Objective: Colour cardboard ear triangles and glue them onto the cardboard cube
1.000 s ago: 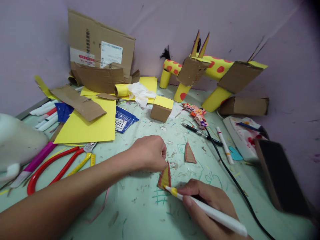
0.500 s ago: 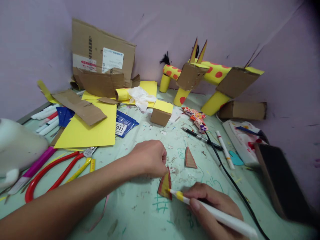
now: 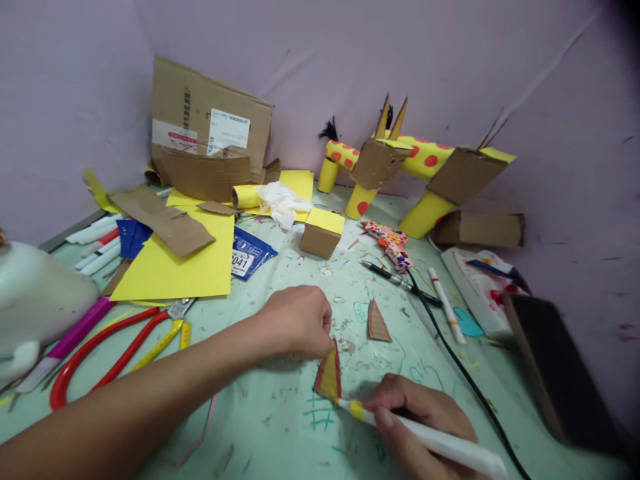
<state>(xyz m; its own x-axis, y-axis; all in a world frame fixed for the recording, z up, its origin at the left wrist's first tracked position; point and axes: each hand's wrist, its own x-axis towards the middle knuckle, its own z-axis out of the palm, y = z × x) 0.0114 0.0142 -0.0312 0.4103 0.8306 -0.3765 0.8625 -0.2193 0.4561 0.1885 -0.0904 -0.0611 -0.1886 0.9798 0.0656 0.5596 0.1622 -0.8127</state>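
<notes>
My left hand (image 3: 299,320) is closed in a pinch, pressing down the top of a small cardboard triangle (image 3: 330,375) that is painted yellow with a red edge. My right hand (image 3: 415,417) grips a white marker with a yellow band (image 3: 425,437); its tip touches the triangle's lower right corner. A second, plain brown cardboard triangle (image 3: 377,322) lies just beyond on the pale green table (image 3: 280,413).
A yellow cardboard animal with red spots (image 3: 415,163) stands at the back. Yellow paper (image 3: 175,263), cardboard scraps (image 3: 165,217), red-handled scissors (image 3: 100,347), markers (image 3: 95,243), a small box (image 3: 321,233), a black cable (image 3: 465,380) and a dark phone (image 3: 555,363) lie around.
The marker tip has slid down along the triangle's right edge toward its bottom corner. My left hand has kept its pinch. The view has tilted down slightly.
</notes>
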